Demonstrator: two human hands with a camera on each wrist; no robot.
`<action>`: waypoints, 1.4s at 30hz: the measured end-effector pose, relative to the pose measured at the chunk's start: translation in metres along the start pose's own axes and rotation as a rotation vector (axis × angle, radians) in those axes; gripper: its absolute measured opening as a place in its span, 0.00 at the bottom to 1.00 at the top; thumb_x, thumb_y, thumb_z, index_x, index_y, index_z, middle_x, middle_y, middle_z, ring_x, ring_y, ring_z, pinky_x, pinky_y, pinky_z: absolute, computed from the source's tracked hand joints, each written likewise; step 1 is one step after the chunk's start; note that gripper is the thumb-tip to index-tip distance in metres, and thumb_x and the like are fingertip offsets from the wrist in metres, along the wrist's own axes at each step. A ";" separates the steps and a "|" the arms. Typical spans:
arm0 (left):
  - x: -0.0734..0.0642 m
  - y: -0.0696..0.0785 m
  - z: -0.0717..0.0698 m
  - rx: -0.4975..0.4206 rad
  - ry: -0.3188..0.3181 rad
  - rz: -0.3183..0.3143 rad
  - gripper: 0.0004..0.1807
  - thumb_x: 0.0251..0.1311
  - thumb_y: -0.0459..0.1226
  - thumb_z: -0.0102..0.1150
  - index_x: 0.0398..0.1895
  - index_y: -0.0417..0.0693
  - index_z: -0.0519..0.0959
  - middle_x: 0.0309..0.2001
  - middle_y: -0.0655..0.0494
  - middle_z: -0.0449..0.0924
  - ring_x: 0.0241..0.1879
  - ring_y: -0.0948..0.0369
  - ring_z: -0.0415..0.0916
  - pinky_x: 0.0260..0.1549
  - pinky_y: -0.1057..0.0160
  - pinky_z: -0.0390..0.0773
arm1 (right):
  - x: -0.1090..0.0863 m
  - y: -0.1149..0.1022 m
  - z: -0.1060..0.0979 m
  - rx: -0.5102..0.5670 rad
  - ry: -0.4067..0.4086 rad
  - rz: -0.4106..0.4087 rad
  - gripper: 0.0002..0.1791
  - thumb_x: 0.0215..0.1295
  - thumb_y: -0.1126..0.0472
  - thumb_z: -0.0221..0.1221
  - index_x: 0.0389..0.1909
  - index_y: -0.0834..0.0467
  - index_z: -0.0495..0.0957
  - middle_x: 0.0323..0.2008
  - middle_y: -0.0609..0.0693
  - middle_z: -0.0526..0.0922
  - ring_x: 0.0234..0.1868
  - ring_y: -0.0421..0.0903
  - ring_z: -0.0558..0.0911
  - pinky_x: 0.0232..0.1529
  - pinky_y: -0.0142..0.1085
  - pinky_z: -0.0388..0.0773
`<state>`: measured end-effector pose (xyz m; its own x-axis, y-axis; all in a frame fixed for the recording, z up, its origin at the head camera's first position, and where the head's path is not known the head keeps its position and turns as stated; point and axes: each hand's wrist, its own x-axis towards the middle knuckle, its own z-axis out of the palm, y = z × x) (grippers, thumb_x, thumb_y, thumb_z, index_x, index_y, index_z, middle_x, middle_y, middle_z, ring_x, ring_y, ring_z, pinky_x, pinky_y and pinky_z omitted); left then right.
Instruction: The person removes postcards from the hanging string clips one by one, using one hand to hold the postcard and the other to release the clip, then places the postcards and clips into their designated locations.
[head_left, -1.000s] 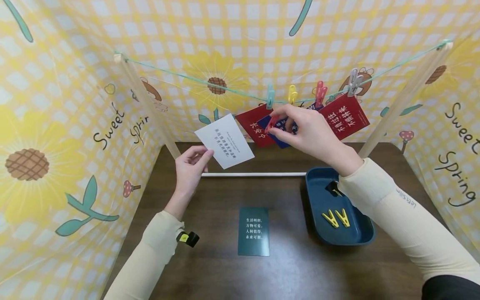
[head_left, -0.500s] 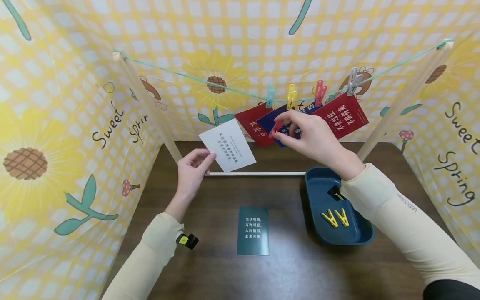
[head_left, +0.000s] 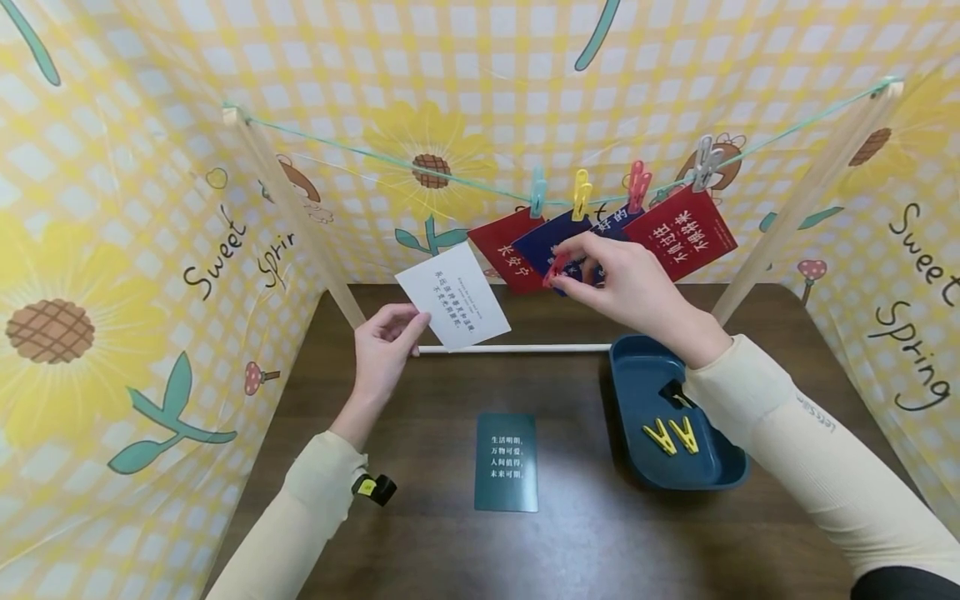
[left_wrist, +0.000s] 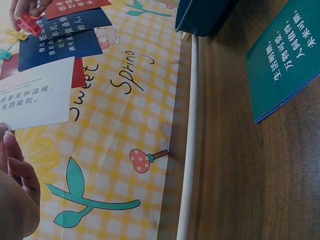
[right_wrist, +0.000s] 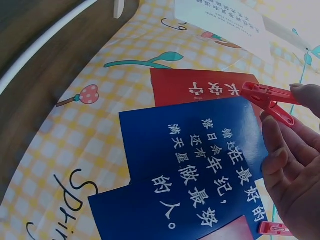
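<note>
In the head view my left hand [head_left: 384,343] pinches a white printed card [head_left: 453,297] at its left edge, tilted in the air left of the hanging cards. My right hand [head_left: 637,279] holds a pink-red clothespin [right_wrist: 265,97] between thumb and fingers, in front of the blue cards. A green string [head_left: 360,151] carries a dark red card [head_left: 504,250], two overlapping blue cards [right_wrist: 155,132] and a brighter red card [head_left: 686,233]. Teal [head_left: 537,193], yellow [head_left: 581,196], pink [head_left: 637,187] and grey clothespins [head_left: 705,162] sit along the string.
Wooden posts [head_left: 300,217] hold the string at both ends, with a white rod [head_left: 517,348] low between them. A dark blue tray [head_left: 637,392] at right contains two yellow clothespins [head_left: 660,436] and a black clip [head_left: 675,392]. A green card [head_left: 506,462] lies on the table.
My right hand has shifted slightly right and down with the clothespin, uncovering more of the blue cards. The white card has moved a little right and down in my left hand.
</note>
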<state>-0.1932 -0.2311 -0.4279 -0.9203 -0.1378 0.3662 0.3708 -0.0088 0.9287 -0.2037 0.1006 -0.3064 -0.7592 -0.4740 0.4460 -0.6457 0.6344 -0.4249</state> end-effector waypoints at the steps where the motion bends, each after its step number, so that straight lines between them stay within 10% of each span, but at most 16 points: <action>1: 0.000 0.000 0.000 -0.003 -0.001 -0.001 0.09 0.64 0.27 0.69 0.40 0.25 0.82 0.28 0.62 0.84 0.16 0.67 0.70 0.18 0.72 0.72 | -0.001 0.001 0.000 0.000 -0.002 0.000 0.21 0.65 0.58 0.72 0.56 0.58 0.81 0.43 0.54 0.89 0.34 0.46 0.82 0.33 0.40 0.80; 25: -0.008 -0.005 0.003 0.029 -0.047 -0.051 0.08 0.63 0.27 0.69 0.40 0.28 0.82 0.25 0.51 0.82 0.16 0.66 0.70 0.18 0.71 0.69 | -0.019 0.019 0.006 0.004 -0.041 0.060 0.19 0.66 0.57 0.72 0.54 0.58 0.82 0.41 0.52 0.89 0.34 0.44 0.82 0.35 0.40 0.81; 42: -0.014 -0.007 0.007 0.061 -0.069 -0.074 0.08 0.63 0.26 0.70 0.40 0.27 0.82 0.25 0.61 0.83 0.16 0.64 0.70 0.18 0.71 0.70 | -0.033 0.030 0.008 0.016 -0.082 0.117 0.18 0.66 0.58 0.71 0.54 0.59 0.82 0.40 0.51 0.88 0.35 0.45 0.84 0.37 0.41 0.83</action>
<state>-0.1836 -0.2217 -0.4392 -0.9520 -0.0701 0.2979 0.2953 0.0445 0.9544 -0.1987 0.1306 -0.3400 -0.8330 -0.4464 0.3269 -0.5532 0.6790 -0.4826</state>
